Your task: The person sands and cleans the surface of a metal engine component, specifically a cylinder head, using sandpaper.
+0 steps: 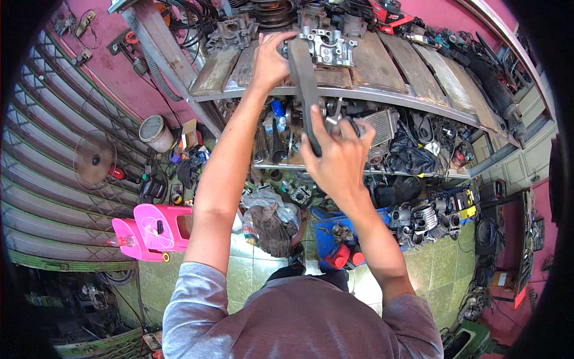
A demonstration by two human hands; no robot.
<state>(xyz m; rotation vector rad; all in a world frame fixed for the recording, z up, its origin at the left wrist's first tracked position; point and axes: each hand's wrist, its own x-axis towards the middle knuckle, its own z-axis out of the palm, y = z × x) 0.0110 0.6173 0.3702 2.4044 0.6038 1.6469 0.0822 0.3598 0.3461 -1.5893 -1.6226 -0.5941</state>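
A long, flat dark-grey bar (305,84), slightly blurred, slants from the workbench edge down toward me. At its far end my left hand (272,60) is closed, with thumb and fingertips against the bar's left side. My right hand (338,155) grips the near end, its index finger stretched along the bar and the other fingers curled. Just right of the bar's far end, a silver cast-metal engine part (330,48) with round openings sits on the wooden bench. The bar partly hides that part's left side.
Greasy engine parts (230,35) crowd the back of the plank-topped workbench (379,63). A lower shelf holds a finned radiator (384,127) and black bags. On the tiled floor are a pink plastic stool (161,227), a dark rag (269,230), a blue tray (326,230) and cylinder parts (424,221).
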